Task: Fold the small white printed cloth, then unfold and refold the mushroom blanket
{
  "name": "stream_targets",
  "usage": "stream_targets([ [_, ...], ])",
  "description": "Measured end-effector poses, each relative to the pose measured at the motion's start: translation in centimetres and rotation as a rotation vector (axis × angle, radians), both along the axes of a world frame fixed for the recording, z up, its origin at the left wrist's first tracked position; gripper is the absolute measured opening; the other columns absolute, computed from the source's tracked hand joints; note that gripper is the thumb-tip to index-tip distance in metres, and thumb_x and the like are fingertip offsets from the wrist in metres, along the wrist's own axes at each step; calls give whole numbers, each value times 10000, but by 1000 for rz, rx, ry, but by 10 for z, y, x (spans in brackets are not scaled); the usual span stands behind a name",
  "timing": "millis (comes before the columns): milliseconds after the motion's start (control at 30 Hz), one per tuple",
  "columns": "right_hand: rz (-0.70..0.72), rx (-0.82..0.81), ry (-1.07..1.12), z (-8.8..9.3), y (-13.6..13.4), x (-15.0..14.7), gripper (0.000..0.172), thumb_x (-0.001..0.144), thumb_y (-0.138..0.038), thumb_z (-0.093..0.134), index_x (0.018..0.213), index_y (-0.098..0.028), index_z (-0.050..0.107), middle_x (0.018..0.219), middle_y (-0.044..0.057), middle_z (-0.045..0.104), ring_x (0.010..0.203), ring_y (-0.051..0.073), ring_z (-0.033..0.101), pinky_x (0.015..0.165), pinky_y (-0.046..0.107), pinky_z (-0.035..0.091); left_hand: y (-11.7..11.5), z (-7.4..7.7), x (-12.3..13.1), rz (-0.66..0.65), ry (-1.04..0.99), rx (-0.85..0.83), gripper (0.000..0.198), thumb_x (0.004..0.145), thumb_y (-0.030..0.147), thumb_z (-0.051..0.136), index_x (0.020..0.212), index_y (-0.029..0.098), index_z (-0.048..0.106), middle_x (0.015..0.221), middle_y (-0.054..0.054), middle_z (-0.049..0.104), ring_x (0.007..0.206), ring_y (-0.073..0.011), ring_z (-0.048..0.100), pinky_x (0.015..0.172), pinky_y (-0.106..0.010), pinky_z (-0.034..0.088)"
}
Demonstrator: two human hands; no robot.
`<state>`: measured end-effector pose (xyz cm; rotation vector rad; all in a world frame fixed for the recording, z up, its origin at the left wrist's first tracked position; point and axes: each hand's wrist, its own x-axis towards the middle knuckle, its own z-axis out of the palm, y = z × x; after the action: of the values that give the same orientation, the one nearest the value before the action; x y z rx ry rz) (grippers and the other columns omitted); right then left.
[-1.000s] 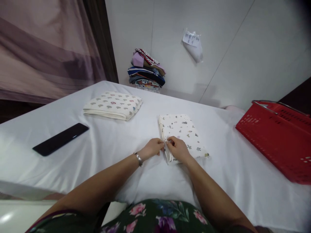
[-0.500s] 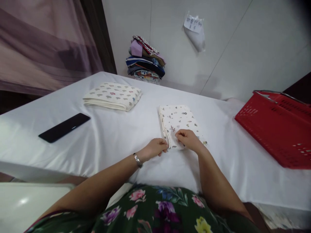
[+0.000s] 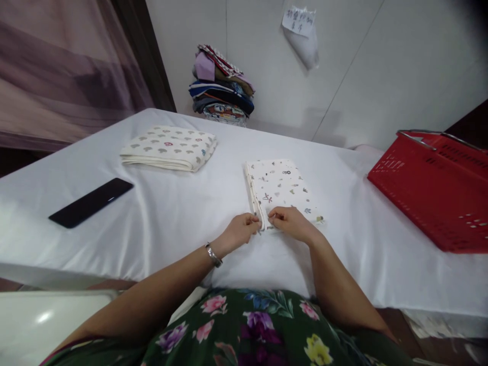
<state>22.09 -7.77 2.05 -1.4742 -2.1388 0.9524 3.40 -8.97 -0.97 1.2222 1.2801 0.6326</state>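
A folded white cloth [image 3: 284, 183] with small printed motifs lies flat on the white-covered table [image 3: 198, 203] in front of me. My left hand [image 3: 241, 230] has its thumb and fingers pinched on the near left corner of this cloth, at its layered edge. My right hand [image 3: 292, 222] rests over the near edge, its fingers curled and the fingertips pressed together on the cloth close to that same corner. Only a small gap parts the two hands. A silvery band circles my left wrist.
To the left lie a second folded cloth [image 3: 171, 147] with grey motifs and a flat black phone-like slab [image 3: 91, 202]. A red basket [image 3: 430, 188] with metal handles stands at the right. Folded clothes [image 3: 223, 86] are stacked by the wall, beyond the table's far edge.
My right hand has slid a little left along the near edge, closer to the corner. My left hand keeps its pinch there. The view has shifted slightly.
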Motion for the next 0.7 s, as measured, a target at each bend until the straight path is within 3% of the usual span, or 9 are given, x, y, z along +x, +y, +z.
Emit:
stream_targets([
  [200, 25, 24, -31, -1, 1, -3, 161, 789, -279, 483, 764, -206, 625, 558, -49, 505, 515, 86, 411, 502, 201, 288, 1, 10, 4, -63, -34, 5, 231, 733, 385, 558, 761, 158, 538, 550, 50, 488, 395, -53, 384, 391, -199, 292],
  [367, 36, 13, -26, -1, 1, -4, 120, 781, -248, 499, 756, -206, 609, 558, -53, 492, 521, 84, 396, 501, 199, 278, 3, 4, 7, -84, -6, 20, 227, 714, 368, 554, 634, 164, 494, 488, 62, 435, 410, -62, 367, 409, -203, 286],
  [500, 13, -42, 20, -6, 4, -2, 157, 793, -262, 472, 740, -196, 604, 545, -53, 461, 501, 85, 365, 484, 202, 271, 3, -2, 6, -82, 1, 90, 163, 679, 312, 570, 642, 165, 510, 527, 63, 454, 455, -62, 382, 452, -201, 303],
  [700, -22, -25, -18, -9, 6, -5, 163, 782, -267, 475, 710, -194, 602, 543, -51, 463, 508, 87, 375, 490, 204, 273, 8, 3, -1, -179, 25, -2, 256, 700, 391, 551, 587, 177, 469, 439, 67, 413, 393, -71, 363, 407, -211, 274],
])
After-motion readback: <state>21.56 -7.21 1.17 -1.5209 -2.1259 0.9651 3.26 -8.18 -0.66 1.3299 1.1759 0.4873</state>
